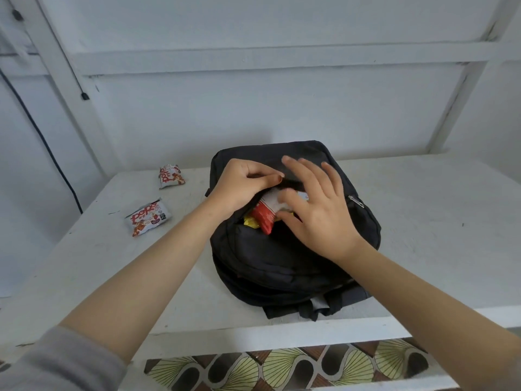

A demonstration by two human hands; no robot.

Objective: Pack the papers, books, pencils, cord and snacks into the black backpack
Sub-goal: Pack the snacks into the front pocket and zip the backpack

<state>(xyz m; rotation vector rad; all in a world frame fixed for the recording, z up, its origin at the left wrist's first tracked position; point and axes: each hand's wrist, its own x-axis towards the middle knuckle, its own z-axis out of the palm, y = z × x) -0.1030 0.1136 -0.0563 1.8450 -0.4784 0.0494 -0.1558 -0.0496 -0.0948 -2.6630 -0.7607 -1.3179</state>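
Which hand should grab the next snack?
Probably the left hand: both loose snacks lie on its side of the backpack, while the right hand presses a packet into the pocket.

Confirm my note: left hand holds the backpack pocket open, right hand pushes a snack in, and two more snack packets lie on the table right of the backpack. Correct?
One slip: in the head view the near packet and the far packet lie on the table left of the backpack, not right. The rest holds.
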